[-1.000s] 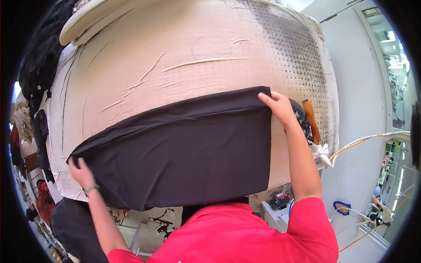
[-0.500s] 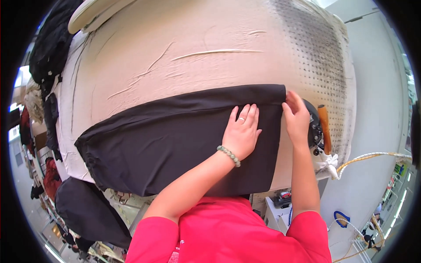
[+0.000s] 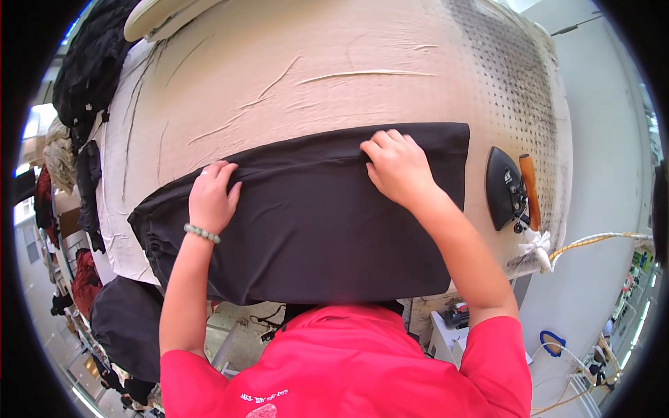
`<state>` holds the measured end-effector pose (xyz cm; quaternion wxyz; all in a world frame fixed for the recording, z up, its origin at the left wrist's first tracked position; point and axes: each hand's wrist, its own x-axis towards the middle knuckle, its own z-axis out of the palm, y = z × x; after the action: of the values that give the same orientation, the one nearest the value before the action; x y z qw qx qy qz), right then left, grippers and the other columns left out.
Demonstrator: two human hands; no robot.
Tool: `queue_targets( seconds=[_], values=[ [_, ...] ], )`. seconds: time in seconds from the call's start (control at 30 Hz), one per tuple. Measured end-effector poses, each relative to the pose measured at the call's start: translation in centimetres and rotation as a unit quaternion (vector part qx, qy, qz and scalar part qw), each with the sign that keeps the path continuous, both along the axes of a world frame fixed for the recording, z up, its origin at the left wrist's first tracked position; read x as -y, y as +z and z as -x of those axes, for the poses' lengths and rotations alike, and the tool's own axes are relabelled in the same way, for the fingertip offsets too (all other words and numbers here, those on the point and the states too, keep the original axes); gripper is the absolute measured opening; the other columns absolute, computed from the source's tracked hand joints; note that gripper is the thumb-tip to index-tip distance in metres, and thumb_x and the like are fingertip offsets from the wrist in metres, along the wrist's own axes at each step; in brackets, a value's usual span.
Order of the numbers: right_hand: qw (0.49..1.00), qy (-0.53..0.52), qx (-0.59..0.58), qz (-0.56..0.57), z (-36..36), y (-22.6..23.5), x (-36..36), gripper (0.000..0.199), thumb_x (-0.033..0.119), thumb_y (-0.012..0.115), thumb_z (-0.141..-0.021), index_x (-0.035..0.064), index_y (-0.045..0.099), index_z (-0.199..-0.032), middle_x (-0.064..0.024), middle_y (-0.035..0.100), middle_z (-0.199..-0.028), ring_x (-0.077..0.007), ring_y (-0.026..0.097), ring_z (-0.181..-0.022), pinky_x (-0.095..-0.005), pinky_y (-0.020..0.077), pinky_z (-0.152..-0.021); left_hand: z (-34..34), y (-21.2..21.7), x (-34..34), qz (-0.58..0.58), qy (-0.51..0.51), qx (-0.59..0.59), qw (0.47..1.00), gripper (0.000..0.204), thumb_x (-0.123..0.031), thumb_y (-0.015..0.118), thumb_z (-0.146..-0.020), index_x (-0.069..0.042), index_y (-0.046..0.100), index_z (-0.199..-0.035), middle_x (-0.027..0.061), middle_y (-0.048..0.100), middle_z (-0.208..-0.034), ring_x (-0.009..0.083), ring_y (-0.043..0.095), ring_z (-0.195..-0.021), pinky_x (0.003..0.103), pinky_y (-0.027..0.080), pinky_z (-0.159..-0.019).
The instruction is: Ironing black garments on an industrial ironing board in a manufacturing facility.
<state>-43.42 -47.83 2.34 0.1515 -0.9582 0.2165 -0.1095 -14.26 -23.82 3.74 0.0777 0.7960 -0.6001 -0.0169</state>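
A black garment (image 3: 327,230), gathered at its left end and straight-edged on the right, lies spread over the padded ironing table. A long fold or seam runs along its far side. At the left part of that fold my left hand (image 3: 212,198) is bent over the cloth, thumb and fingertips gripping it. My right hand (image 3: 401,167) holds the same fold farther right, its fingers curled into the fabric. What lies under the fingertips is hidden. To the right of the garment stands a black iron (image 3: 503,188) with an orange-brown handle, touched by neither hand.
The beige cover of the ironing table (image 3: 334,56) is wrinkled at the far side and scorched with dotted marks at right. A cord (image 3: 599,240) runs off right from the iron. A pale padded board (image 3: 164,15) juts in at far left. Dark clothes (image 3: 90,63) hang at left.
My left hand has moved left from the garment's middle. My right hand has left the right edge and moved inward onto the fold. The iron is now in full view.
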Motion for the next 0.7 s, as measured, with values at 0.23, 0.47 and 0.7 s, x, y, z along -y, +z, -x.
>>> queue_targets(
  seconds=[0.23, 0.47, 0.7],
  values=[
    [0.996, 0.030, -0.078, 0.035, -2.8, 0.5, -0.5, 0.008, 0.005, 0.065, -0.078, 0.0076, 0.061, -0.084, -0.0081, 0.061, -0.089, -0.0274, 0.062, -0.092, -0.0397, 0.0514, -0.079, -1.2, -0.5, -0.6, 0.029, -0.090, -0.010, 0.995, 0.017, -0.007, 0.070, -0.075, -0.007, 0.059, -0.088, 0.0095, 0.061, -0.097, 0.0285, 0.061, -0.087, 0.039, 0.049, -0.076],
    [0.996, 0.027, -0.087, 0.010, -2.1, 0.9, -3.5, 0.013, 0.011, 0.070, -0.085, 0.0080, 0.062, -0.094, -0.0068, 0.056, -0.087, -0.0258, 0.063, -0.085, -0.0386, 0.0544, -0.071, -0.4, -1.3, -2.7, 0.105, -0.098, -0.040, 0.989, 0.015, -0.010, 0.072, -0.082, -0.007, 0.067, -0.096, 0.0049, 0.062, -0.083, 0.0225, 0.063, -0.079, 0.034, 0.051, -0.071],
    [0.995, 0.067, -0.072, 0.018, -1.9, 0.3, -3.8, 0.015, 0.015, 0.071, -0.086, 0.0090, 0.057, -0.083, -0.0061, 0.056, -0.079, -0.0250, 0.064, -0.077, -0.0377, 0.0551, -0.067, 0.3, -2.8, -2.7, 0.092, -0.129, -0.013, 0.987, 0.006, -0.008, 0.067, -0.081, -0.009, 0.065, -0.086, 0.0037, 0.060, -0.081, 0.0206, 0.062, -0.076, 0.033, 0.053, -0.066]
  ],
)
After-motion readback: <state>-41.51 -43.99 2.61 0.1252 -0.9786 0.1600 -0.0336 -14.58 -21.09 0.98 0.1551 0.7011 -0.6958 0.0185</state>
